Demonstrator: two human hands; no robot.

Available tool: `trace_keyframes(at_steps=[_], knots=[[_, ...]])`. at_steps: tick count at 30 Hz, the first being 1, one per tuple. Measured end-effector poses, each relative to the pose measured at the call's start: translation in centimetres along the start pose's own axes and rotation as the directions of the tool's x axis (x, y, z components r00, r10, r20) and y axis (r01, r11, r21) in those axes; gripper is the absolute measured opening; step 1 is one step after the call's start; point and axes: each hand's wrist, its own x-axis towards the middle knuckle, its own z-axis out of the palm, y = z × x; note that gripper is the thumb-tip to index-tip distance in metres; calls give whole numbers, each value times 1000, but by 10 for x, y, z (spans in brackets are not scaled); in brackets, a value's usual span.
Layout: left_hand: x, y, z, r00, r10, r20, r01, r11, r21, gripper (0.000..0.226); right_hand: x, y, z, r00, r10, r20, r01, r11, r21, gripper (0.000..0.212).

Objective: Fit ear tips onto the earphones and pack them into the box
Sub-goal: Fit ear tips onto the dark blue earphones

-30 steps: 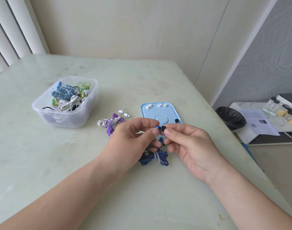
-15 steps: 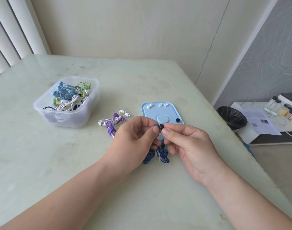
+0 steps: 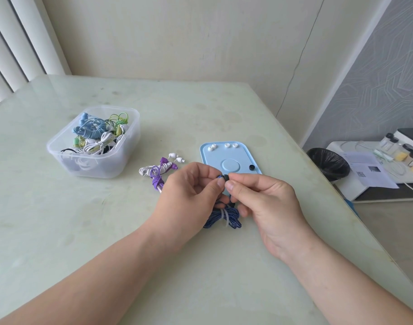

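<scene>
My left hand (image 3: 189,191) pinches a blue earbud (image 3: 219,177) between thumb and forefinger. My right hand (image 3: 264,200) pinches a black ear tip (image 3: 226,177) against that earbud. The dark blue bundled cable (image 3: 224,219) of the same earphones hangs below the hands onto the table. Behind the hands lies a light blue tray (image 3: 226,158) holding three white ear tips (image 3: 227,145) and one black ear tip (image 3: 251,167). A clear plastic box (image 3: 95,146) at the left holds several coiled earphones.
A purple and white earphone bundle (image 3: 157,173) lies between the box and the tray. The table's right edge runs diagonally close to my right arm. Beyond it are a black-lined bin (image 3: 327,164) and a low white stand with jars and papers (image 3: 374,170).
Both hands have shifted slightly and pressed the black ear tip closer onto the blue earbud. The cable bundle stays below them.
</scene>
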Motion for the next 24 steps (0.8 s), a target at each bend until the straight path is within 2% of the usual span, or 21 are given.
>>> trace_keyframes(at_steps=[10, 18, 24], knots=[[-3, -1, 0, 1000, 22, 5, -22, 1000, 16, 10, 3, -2, -5, 999, 32, 34, -32, 999, -19, 10], [-6, 0, 2, 993, 116, -31, -114, 991, 70, 8, 3, -5, -8, 997, 23, 74, -24, 1000, 6, 10], [-5, -1, 3, 997, 78, 9, -77, 996, -44, 7, 5, -8, -12, 993, 49, 103, -61, 992, 108, 12]])
